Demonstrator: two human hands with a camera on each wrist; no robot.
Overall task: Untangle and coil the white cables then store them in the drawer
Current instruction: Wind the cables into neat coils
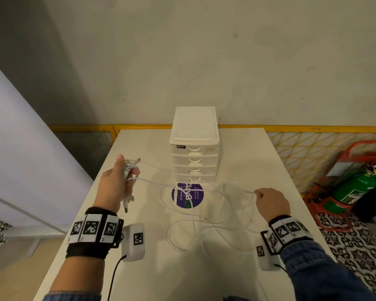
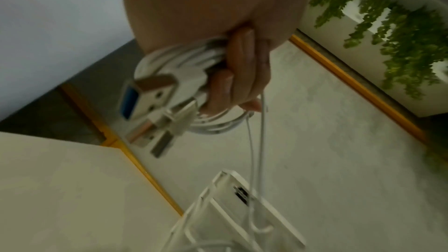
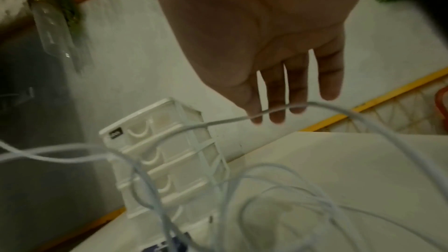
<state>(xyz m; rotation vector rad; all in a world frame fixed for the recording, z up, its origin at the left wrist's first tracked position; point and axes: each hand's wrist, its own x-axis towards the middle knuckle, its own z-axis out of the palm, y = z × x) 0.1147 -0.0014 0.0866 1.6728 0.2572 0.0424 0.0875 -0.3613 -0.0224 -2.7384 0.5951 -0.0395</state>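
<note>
Left hand [image 1: 114, 184] is hovering above the left side of the tabletop [image 1: 243, 161], fingers [image 2: 242, 76] curling tight round a coiled bundle of white cable [image 2: 184, 91]; several metal-tipped connector plugs [image 2: 155, 114] are sticking out of the coil below the fist in the left wrist view. Two thin strands are running from that fist across toward the middle of the tabletop. Right hand [image 1: 271, 204] is hanging over the right side of the tabletop; in the right wrist view its fingers [image 3: 298, 83] are lying nearly straight and slightly spread, with one white strand [image 3: 218, 121] crossing their tips, and thumb contact is not showing there. In the head view the same hand is looking loosely curled with the strand at its fingertips, so whether it is pinching the strand or merely carrying it I cannot tell. The loose white cables [image 1: 195, 229] are sprawling in overlapping loops over the centre and right of the tabletop, between the two hands, partly covering a round purple sticker [image 1: 182, 197]. The white drawer unit [image 1: 194, 146] is standing upright at the far middle edge of the tabletop, all four drawers sitting closed, with cable loops lying just in front of its base. Off the right edge, on the patterned floor, a green fire extinguisher [image 1: 354, 189] is leaning in a red stand beside yellow mesh fencing [image 1: 308, 153].
</note>
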